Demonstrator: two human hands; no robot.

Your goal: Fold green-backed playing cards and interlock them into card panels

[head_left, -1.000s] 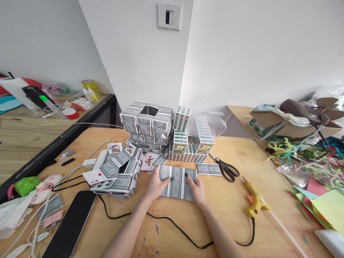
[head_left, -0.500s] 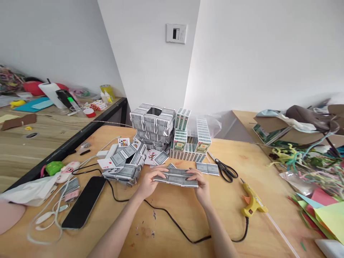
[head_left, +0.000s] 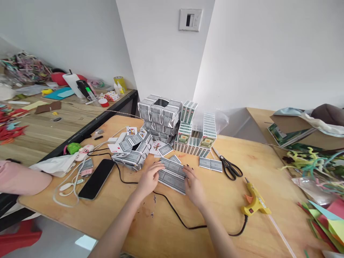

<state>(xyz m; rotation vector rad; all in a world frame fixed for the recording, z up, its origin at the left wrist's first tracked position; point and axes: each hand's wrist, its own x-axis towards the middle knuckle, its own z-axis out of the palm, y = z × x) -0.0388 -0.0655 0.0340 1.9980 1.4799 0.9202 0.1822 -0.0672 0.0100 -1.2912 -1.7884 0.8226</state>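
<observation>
A panel of joined playing cards (head_left: 172, 181), grey patterned backs up, lies between my hands at the middle of the table, a crease running along its length. My left hand (head_left: 149, 179) holds its left end with bent fingers. At the right end, my right hand (head_left: 194, 184) has its fingertips on the far edge; its thumb is hard to make out. Just behind are loose cards (head_left: 165, 149) and a partly built block of folded cards (head_left: 133, 157). A joined pair of cards (head_left: 210, 164) lies to the right.
Behind stand a tall hollow card stack (head_left: 161, 116) and stacked green card boxes (head_left: 192, 148). Black scissors (head_left: 228, 168) and a yellow glue gun (head_left: 254, 200) lie right, its black cable (head_left: 174, 213) crossing in front of me. A phone (head_left: 97, 179) and white cords (head_left: 57, 193) lie left.
The card panel has turned from tilted, edge toward me, to flatter, with more of its backs showing. Both hands moved with it. My view has shifted left and down.
</observation>
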